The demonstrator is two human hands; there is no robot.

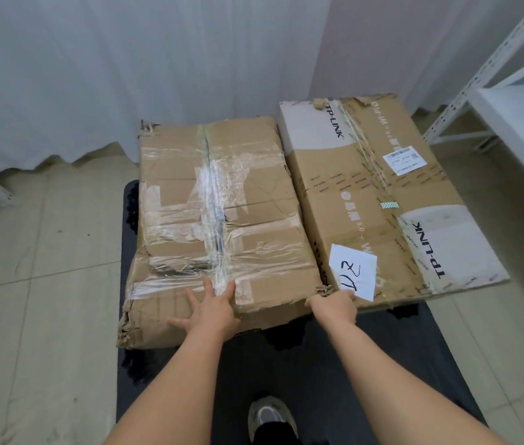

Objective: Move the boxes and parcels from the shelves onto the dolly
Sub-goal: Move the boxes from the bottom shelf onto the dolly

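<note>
Two boxes sit side by side on the black dolly [318, 364], touching along their long edges. Step in hand looks like squaring them up: best to push low and evenly on the near faces, keep the battered taped box [215, 203] from crumpling further, and slide rather than lift. The left hand [211, 311] lies flat, fingers spread, pressing that box's near top edge, gripping nothing. The right hand [334, 308] is at the near corner of the TP-LINK box [382, 194], just under its white note [353, 273]; fingers hidden, so grip can't be told. White shelving [511, 101] stands right.
</note>
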